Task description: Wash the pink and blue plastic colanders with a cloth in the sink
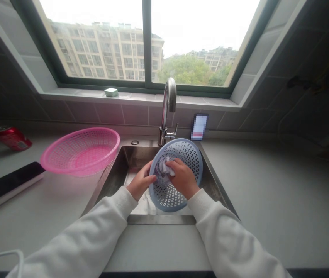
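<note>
A blue-grey plastic colander (192, 158) is held tilted over the steel sink (106, 193), its open side facing me. My left hand (141, 179) grips its left rim, thumb on the inside and fingers behind, partly hidden. Inside the basket, my right hand (184, 177) is closed on a crumpled whitish cloth (164, 166), pressed against the inner left wall. Behind the colander stands a chrome faucet (168, 100); I see no water running from it.
A pink plastic basket (83, 148) sits left of the sink, partly over its edge. Farther left are a red can (12, 138) lying on its side and a long black-topped object (11, 185). A blurred phone-like object (199, 126) leans behind the sink. A small green-white block (111, 92) rests on the windowsill.
</note>
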`<state>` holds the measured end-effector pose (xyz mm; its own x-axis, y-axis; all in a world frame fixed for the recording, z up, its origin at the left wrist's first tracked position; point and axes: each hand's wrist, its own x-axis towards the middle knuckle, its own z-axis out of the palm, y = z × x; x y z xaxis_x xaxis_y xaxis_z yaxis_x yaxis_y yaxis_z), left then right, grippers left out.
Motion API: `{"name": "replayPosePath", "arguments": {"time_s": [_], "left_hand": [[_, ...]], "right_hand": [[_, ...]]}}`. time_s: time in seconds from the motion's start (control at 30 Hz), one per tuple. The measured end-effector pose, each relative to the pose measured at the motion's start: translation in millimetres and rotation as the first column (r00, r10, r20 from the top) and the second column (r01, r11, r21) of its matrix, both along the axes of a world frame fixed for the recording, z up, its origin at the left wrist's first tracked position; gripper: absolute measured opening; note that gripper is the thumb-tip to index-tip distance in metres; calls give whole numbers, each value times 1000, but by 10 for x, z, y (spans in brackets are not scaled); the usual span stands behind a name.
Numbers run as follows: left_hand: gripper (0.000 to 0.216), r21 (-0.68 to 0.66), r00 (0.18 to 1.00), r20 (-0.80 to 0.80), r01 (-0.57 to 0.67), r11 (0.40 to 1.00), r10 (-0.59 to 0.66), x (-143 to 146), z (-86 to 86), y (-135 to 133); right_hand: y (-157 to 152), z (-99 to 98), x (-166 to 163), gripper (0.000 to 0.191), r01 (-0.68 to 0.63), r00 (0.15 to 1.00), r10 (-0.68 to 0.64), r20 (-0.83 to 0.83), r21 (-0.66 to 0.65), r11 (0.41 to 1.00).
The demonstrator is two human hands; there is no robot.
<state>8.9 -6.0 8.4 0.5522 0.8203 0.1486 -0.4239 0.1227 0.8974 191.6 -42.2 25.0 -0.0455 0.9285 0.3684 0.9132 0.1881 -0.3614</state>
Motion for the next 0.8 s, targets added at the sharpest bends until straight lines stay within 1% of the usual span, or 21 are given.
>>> {"name": "replayPosePath", "arguments": {"time_s": [0.1, 0.17, 0.23, 0.27, 0.3, 0.33, 0.4, 0.43, 0.5, 0.57, 0.6, 0.67, 0.73, 0.8], "left_hand": [[79, -11, 999, 52, -9, 1000, 10, -39, 56, -5], [79, -4, 999, 46, 8, 1000, -8, -55, 64, 0], [80, 22, 999, 16, 43, 999, -43, -54, 47, 4], [82, 43, 998, -8, 66, 997, -66, -47, 31, 6], [83, 66, 996, -37, 87, 994, -85, -37, 14, 6], [84, 88, 993, -68, 102, 991, -97, -25, -5, 6], [87, 125, 990, -118, 96, 988, -81, -2, -39, 6], [88, 136, 991, -124, 67, 988, -50, 6, -53, 7], [91, 132, 995, -93, -14, 991, 26, 11, -69, 13], [90, 103, 996, -32, -81, 991, 85, 2, -70, 22], [88, 89, 995, -5, -101, 991, 101, -6, -66, 28], [84, 77, 993, 26, -121, 990, 119, -26, -50, 43], [81, 80, 992, 31, -126, 989, 124, -50, -28, 59], [81, 83, 994, 21, -106, 991, 105, -70, -3, 69]], "right_hand": [[60, 7, 191, 35, 175, 985, -175, 6, -23, 984], [89, 11, 290, 36, 271, 962, -271, -28, 16, 962], [96, 11, 326, 37, 322, 945, -314, -92, 93, 942], [91, 8, 317, 37, 319, 945, -302, -128, 140, 937], [81, 3, 291, 37, 291, 952, -263, -159, 189, 938], [68, -4, 250, 38, 238, 963, -197, -183, 233, 943], [34, -22, 139, 39, 68, 980, -13, -197, 276, 959], [15, -30, 79, 40, -32, 978, 84, -190, 261, 965], [-19, -39, -29, 40, -202, 959, 229, -166, 165, 965], [-45, -35, -97, 38, -285, 950, 286, -123, 29, 958], [-52, -31, -111, 37, -288, 955, 284, -86, -36, 957], [-54, -21, -97, 36, -245, 969, 247, 1, -136, 960], [-38, -17, -33, 34, -168, 979, 186, 81, -188, 968], [-8, -20, 73, 31, -56, 986, 86, 141, -202, 978]]}}
